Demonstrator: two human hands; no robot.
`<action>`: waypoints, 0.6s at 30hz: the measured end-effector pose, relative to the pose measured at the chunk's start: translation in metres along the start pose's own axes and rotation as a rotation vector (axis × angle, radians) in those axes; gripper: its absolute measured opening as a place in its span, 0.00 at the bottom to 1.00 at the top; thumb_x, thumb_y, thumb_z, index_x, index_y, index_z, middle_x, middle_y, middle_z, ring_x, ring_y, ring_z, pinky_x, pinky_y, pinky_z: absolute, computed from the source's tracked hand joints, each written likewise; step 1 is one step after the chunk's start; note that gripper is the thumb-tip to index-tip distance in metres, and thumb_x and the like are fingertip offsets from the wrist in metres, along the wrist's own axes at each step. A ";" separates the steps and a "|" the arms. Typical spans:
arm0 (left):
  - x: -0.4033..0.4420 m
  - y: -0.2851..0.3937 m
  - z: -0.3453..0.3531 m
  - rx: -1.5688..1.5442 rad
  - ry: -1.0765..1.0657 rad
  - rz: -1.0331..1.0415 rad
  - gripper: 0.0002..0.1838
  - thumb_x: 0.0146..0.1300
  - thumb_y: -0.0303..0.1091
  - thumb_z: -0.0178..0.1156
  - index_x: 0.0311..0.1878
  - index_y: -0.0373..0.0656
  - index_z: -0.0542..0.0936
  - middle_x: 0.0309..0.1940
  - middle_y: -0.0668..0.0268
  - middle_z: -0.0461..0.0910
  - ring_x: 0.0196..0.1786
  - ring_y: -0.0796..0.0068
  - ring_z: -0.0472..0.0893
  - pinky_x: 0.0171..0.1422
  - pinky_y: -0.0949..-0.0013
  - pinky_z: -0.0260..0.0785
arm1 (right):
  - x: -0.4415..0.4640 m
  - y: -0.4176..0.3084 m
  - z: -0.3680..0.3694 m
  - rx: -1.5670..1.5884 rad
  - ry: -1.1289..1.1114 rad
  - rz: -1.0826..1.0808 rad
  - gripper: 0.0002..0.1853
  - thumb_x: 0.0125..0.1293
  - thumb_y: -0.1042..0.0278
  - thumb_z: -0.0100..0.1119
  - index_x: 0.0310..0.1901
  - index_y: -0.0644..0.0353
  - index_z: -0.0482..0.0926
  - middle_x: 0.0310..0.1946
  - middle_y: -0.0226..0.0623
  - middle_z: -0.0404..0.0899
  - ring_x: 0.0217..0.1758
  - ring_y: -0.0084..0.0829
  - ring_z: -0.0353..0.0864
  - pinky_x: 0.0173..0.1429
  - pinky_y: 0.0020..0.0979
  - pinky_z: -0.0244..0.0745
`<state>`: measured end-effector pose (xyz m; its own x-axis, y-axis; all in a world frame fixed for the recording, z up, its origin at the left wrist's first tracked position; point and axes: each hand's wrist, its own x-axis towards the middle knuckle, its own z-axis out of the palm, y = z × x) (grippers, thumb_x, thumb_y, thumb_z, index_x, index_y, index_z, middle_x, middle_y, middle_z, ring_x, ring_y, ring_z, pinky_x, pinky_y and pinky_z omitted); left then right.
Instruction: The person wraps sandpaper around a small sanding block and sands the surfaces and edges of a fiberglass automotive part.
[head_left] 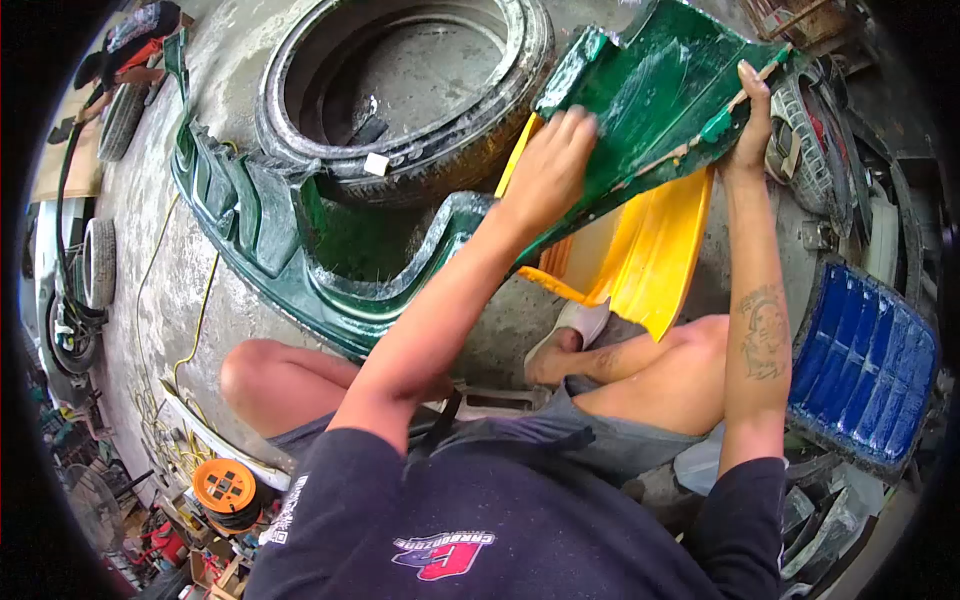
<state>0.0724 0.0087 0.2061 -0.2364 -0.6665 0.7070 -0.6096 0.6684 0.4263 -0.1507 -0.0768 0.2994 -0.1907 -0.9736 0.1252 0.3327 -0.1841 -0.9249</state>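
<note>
A long, glossy green car bumper [650,100] stretches across the floor, its right end raised in front of me. My right hand [750,130] grips the raised end by its edge, thumb on top and the other fingers hidden behind. Over the inner side of that end, my left hand [555,165] is closed with fingers curled, slightly blurred. Whatever it may hold is hidden. A yellow molded panel [655,255] shows beneath the bumper, between it and my legs.
A large tire [430,165] lies flat behind the bumper. To the right are a blue slatted panel [865,360] and another tire [800,145]. An orange cable reel [225,487] and yellow cord [200,310] sit left. Another person [140,50] bends at the far upper left.
</note>
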 end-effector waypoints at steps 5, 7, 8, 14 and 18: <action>-0.054 0.006 -0.006 -0.036 -0.023 -0.075 0.20 0.62 0.22 0.61 0.57 0.36 0.70 0.43 0.48 0.74 0.44 0.45 0.76 0.49 0.52 0.72 | -0.008 -0.006 0.000 -0.043 -0.033 0.007 0.22 0.69 0.50 0.56 0.56 0.57 0.77 0.51 0.31 0.79 0.54 0.28 0.78 0.62 0.31 0.71; -0.115 0.017 -0.025 -0.034 -0.180 -0.226 0.19 0.62 0.22 0.63 0.56 0.37 0.71 0.42 0.48 0.74 0.45 0.45 0.77 0.50 0.52 0.72 | -0.006 -0.004 -0.002 -0.007 -0.050 0.032 0.22 0.69 0.50 0.56 0.57 0.57 0.77 0.52 0.31 0.79 0.55 0.28 0.77 0.63 0.32 0.70; -0.113 0.017 -0.025 -0.029 -0.177 -0.227 0.19 0.62 0.22 0.63 0.56 0.37 0.71 0.42 0.48 0.74 0.45 0.45 0.77 0.50 0.52 0.72 | -0.005 -0.003 -0.002 0.025 -0.067 0.055 0.23 0.69 0.51 0.56 0.58 0.57 0.77 0.53 0.31 0.78 0.56 0.28 0.77 0.64 0.32 0.70; 0.007 0.001 -0.008 -0.020 -0.063 -0.037 0.16 0.64 0.22 0.60 0.54 0.36 0.70 0.47 0.48 0.73 0.48 0.45 0.75 0.51 0.50 0.71 | -0.007 -0.001 -0.004 -0.065 0.031 -0.023 0.24 0.69 0.51 0.56 0.60 0.58 0.76 0.56 0.33 0.77 0.60 0.30 0.75 0.68 0.34 0.67; -0.002 0.012 -0.045 -0.298 0.202 -0.281 0.21 0.61 0.21 0.66 0.57 0.40 0.73 0.42 0.52 0.78 0.45 0.52 0.82 0.49 0.61 0.74 | -0.010 -0.011 0.009 -0.061 0.060 0.018 0.25 0.70 0.53 0.53 0.63 0.60 0.75 0.60 0.34 0.74 0.64 0.33 0.73 0.72 0.37 0.65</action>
<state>0.0994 0.0328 0.2355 0.0768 -0.7777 0.6240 -0.3773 0.5566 0.7401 -0.1443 -0.0662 0.3116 -0.2404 -0.9666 0.0886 0.2797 -0.1564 -0.9473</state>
